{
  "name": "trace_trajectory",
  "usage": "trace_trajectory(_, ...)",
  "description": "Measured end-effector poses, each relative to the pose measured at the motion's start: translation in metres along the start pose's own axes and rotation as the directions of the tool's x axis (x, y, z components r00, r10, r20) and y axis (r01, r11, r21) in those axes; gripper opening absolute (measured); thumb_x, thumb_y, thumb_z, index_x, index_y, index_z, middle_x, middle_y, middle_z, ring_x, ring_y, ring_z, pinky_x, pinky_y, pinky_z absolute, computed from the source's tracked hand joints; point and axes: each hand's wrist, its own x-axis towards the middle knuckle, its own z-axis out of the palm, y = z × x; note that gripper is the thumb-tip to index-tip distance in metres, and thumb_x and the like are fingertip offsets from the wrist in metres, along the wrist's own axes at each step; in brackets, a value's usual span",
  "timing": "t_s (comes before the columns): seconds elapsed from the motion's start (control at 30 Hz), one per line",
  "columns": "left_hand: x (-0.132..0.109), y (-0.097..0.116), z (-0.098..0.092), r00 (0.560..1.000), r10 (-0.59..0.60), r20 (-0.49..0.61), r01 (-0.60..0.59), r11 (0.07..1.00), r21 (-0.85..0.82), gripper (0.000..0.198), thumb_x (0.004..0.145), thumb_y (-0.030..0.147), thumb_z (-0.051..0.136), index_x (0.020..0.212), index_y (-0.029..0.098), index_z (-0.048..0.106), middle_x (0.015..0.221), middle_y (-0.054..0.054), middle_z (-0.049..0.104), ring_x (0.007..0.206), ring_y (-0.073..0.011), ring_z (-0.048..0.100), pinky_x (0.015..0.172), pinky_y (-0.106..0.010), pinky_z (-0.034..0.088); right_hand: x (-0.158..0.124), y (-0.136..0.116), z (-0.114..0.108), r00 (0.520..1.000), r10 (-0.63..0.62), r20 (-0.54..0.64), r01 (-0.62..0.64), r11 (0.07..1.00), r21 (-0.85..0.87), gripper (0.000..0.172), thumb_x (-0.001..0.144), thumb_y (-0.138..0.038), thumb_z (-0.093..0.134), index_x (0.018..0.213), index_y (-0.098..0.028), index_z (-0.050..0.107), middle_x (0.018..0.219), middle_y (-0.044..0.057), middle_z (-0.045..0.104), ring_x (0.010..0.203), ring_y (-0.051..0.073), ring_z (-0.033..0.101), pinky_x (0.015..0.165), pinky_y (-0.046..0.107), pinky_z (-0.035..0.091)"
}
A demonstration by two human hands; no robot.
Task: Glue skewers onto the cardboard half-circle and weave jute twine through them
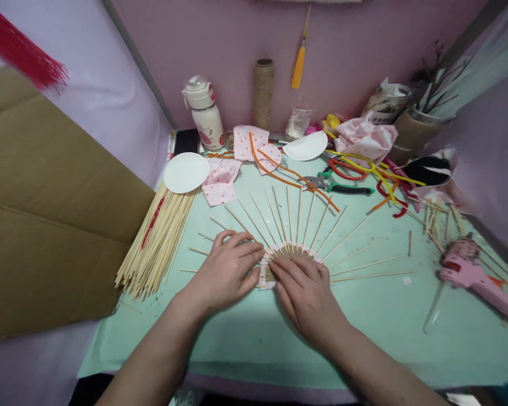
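The left hand (226,270) and right hand (307,293) are pressing flat, fingers slightly apart and gripping nothing, on a cardboard disc (290,256) under the fingertips. Skewers (298,217) are already fanning out beyond them (the arc looks filled). Bare mat (385,316) is lying right of the fingers, and a skewer bundle (156,242) is crowding their left.

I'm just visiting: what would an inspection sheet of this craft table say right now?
Surface: mint-green table cover, scattered with stick offcuts.
Job's things: bamboo sticks fanned out from a cardboard disc edged with pink fabric.
Clutter: stick bundle, white paper disc, pliers, pink glue gun, bottle.
Hands: left hand and right hand lie flat, fingertips at the disc.
Cables: nothing seen.
Surroundings: pink wall, cardboard sheet at left.
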Motion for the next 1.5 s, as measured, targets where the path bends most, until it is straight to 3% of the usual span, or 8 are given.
trace_trajectory(1.5,0.0001,0.0006,0.0008,1.0,0.014,-0.006,-0.014,1.0,0.012,0.028,0.093,0.03,0.048,0.112,0.02,0.065,0.115,-0.006,0.068,0.115,-0.0234,0.051,0.101,-0.045,0.026,-0.0004,-0.002,0.0009,1.0,0.0,0.015,0.001,0.998,-0.056,0.028,0.093,-0.022,0.049,0.116,-0.017,0.065,0.117,0.007,0.068,0.109,0.021,0.053,0.093,0.039,0.03)
